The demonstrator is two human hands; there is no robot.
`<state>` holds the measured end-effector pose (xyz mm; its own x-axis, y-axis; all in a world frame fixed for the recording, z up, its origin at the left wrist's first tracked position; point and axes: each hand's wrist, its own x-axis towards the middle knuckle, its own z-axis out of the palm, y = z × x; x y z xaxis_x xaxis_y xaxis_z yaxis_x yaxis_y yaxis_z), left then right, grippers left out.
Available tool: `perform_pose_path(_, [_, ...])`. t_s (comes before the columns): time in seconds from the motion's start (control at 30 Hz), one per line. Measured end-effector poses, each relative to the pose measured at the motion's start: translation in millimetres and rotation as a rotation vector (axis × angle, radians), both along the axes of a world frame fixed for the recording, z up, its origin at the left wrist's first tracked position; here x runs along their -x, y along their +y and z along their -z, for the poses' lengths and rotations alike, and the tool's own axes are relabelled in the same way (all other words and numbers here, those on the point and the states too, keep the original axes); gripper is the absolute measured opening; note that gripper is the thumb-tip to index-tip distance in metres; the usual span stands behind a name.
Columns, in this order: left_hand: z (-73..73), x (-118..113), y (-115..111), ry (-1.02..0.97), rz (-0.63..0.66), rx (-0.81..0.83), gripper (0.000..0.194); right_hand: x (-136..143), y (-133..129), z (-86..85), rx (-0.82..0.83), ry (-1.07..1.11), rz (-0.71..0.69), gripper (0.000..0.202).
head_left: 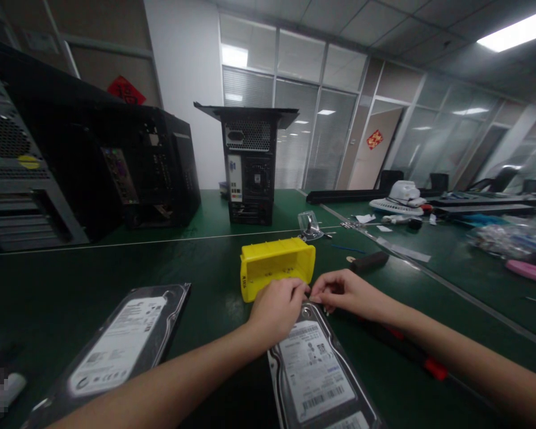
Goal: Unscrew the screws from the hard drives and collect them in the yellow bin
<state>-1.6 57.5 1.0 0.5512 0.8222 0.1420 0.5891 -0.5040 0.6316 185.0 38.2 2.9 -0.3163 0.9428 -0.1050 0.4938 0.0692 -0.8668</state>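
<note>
A hard drive (315, 375) with a white label lies on the green table in front of me, running away from me. At its far end, my left hand (277, 307) is closed, its fingertips pinched together and bent over the edge. My right hand (342, 292) meets it there from the right, thumb and forefinger pinched; whatever small thing either hand holds is hidden. Just behind my left hand, a yellow plastic bin (277, 250) rests on its side, its open face toward me, with small bits inside. A second hard drive (120, 339) lies to the left.
Beneath my right forearm lies a black and red tool (435, 368), partly hidden. A dark block (370, 261) and a small clear bag (309, 225) lie farther back. Computer cases (250, 173) stand behind and at the left. Plastic bags (513, 241) and a pink ring (531, 271) are at right.
</note>
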Motion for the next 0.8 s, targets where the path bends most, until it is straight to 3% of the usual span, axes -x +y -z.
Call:
perform_pose_path(0.23, [-0.3, 0.3, -0.4, -0.001, -0.002, 0.017, 0.036, -6.0, 2.4, 0.5, 0.043, 0.037, -0.031, 0.035])
perform_pose_path(0.63, [0.1, 0.8, 0.8, -0.018, 0.009, 0.012, 0.035, -1.5, -4.5, -5.1, -0.116, -0.033, -0.070, 0.034])
perform_pose_path(0.8, [1.8, 0.6, 0.5, -0.007, -0.003, 0.000, 0.036, -4.6, -2.2, -4.5, -0.048, 0.000, -0.066, 0.035])
